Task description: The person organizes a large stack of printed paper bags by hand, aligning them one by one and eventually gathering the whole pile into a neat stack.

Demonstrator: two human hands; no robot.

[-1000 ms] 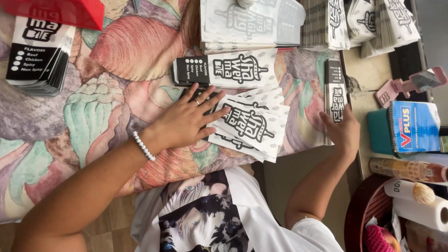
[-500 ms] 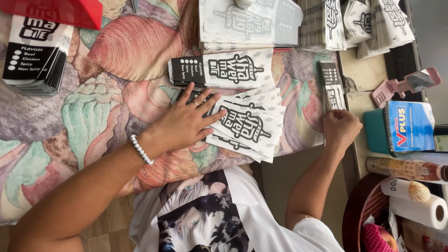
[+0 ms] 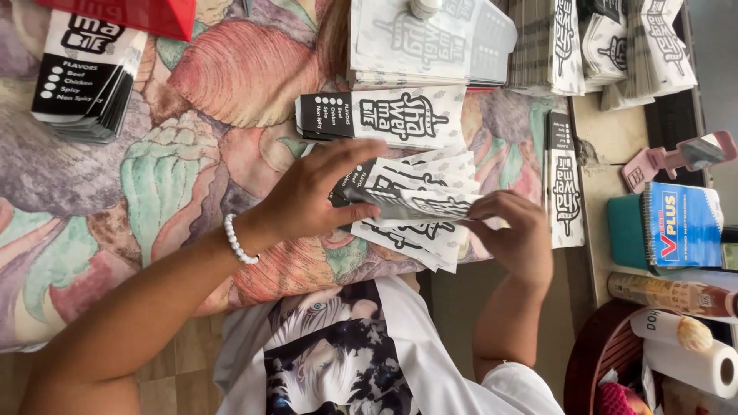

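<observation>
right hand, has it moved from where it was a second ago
Yes. The right hand has left the narrow black and white sleeve at the cloth's edge and come across to the fanned sleeves, meeting the left hand.

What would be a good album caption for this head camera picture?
Both hands, left hand and right hand, hold a flat printed paper sleeve above a fanned pile on a floral tablecloth.

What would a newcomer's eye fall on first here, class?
First, the two hands at centre: the left hand and right hand together hold a flat black-and-white printed sleeve above a fanned pile of the same sleeves. Next, the bright shell-patterned tablecloth beneath, then the red box at top left.
</observation>
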